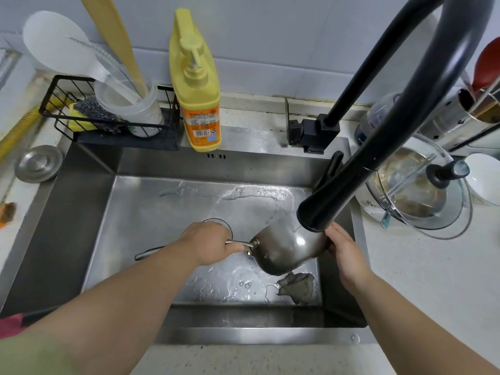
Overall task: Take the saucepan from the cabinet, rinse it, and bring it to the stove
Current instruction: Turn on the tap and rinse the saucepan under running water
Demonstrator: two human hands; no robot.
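A small steel saucepan (286, 250) is held tipped on its side over the wet steel sink (89, 212), its mouth turned to the right, under the black faucet head (324, 204). My left hand (211, 243) is closed around its thin metal handle close to the pot. My right hand (342, 246) rests on the pan's rim at the right, fingers partly hidden behind the pan and faucet. The inside of the pan is hidden.
A grey rag (297, 286) lies in the sink below the pan. A yellow soap bottle (197, 85) and a black wire rack (113, 117) with sponges stand behind the sink. A glass-lidded pot (422, 190) and white bowl (487, 180) sit on the right counter.
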